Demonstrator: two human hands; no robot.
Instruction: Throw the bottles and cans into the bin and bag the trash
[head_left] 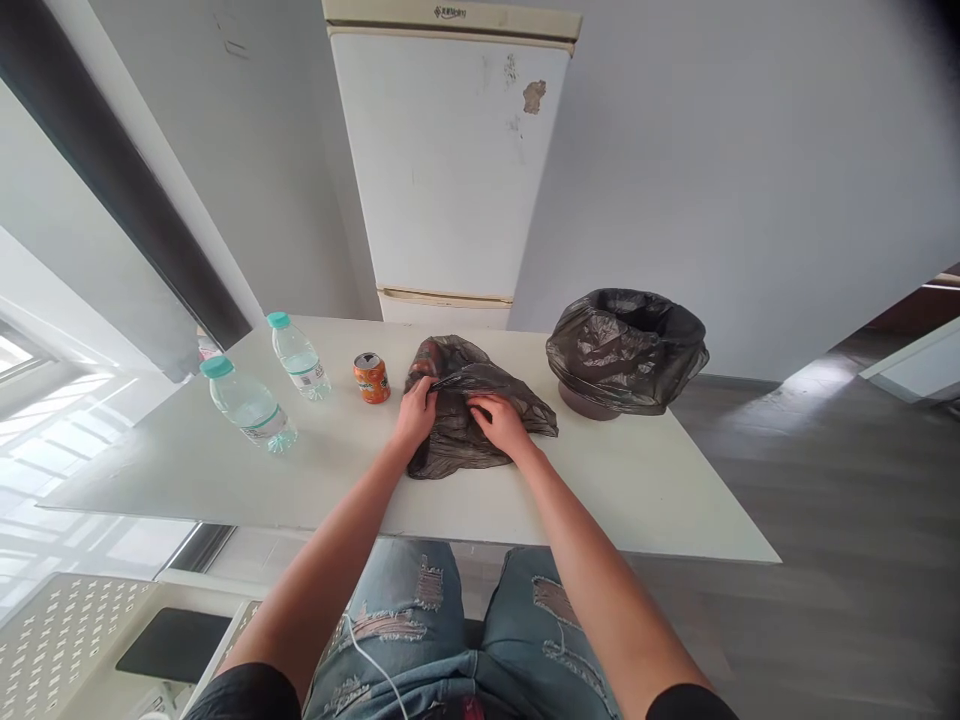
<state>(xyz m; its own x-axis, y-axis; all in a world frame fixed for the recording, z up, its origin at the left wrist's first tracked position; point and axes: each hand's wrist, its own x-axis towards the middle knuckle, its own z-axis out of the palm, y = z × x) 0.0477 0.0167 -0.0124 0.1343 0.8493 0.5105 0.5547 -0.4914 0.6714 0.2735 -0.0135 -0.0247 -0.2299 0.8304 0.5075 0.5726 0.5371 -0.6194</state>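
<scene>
A crumpled black plastic bag (pixel 465 455) lies on the white table (pixel 352 500) before me. Through its thin film at the far left shows a reddish shape, perhaps a can; the rest of its contents I cannot make out. My left hand (pixel 417 412) grips the bag's left side, thumb on top. On the bag's middle, my right hand (pixel 501 425) has thumb and fingers bent together, pinching the film. An orange drink can (pixel 372 380) stands upright just left of the bag.
Two clear bottles with teal caps, a larger bottle (pixel 251 408) and a smaller bottle (pixel 300 360), stand at the left. A bin lined with a black bag (pixel 626 350) sits at the table's back right. Beyond the table is a white fridge (pixel 450 160).
</scene>
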